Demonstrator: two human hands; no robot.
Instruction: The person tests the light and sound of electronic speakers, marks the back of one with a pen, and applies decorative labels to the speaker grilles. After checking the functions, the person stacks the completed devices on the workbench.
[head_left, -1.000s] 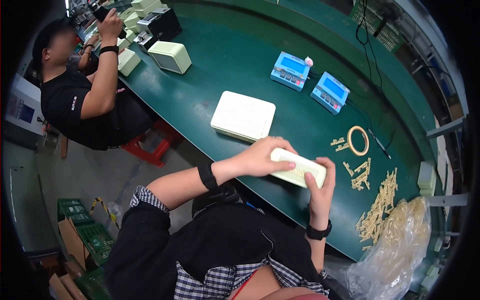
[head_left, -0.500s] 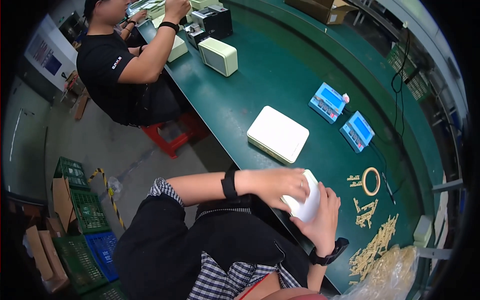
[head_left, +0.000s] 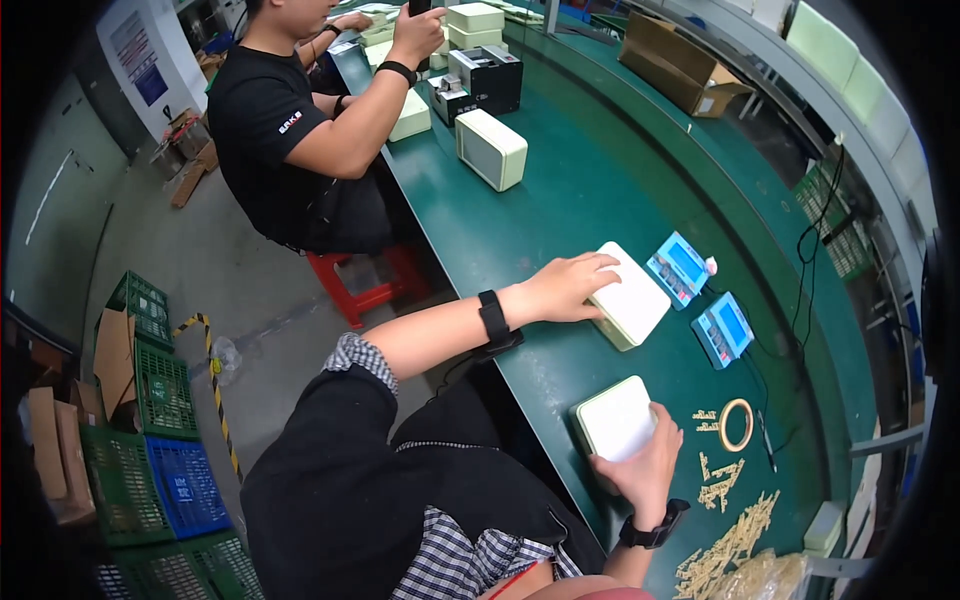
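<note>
Two cream-white boxes with rounded corners are under my hands on the green table. My left hand (head_left: 568, 287) reaches across to the farther white box (head_left: 640, 295), with fingers over its left edge and the thumb low against its side. Around the right edge of the nearer white box (head_left: 612, 420), by the table's front edge, my right hand (head_left: 645, 460) is closed. Part of that box's right side is hidden by the hand. Two blue devices with screens, one at the far side (head_left: 680, 268) and one nearer (head_left: 722, 330), stand just right of the farther box.
Right of my right hand lie a roll of tape (head_left: 736, 425), a pen-like tool (head_left: 768, 440) and a pile of small gold pieces (head_left: 730, 545) beside a plastic bag. A co-worker (head_left: 300, 130) sits at the far left, near another cream box (head_left: 492, 150) and a black machine (head_left: 486, 78).
My left hand has left the nearer box and taken hold of the farther one, which now sits closer to the blue devices. My view has shifted too.
</note>
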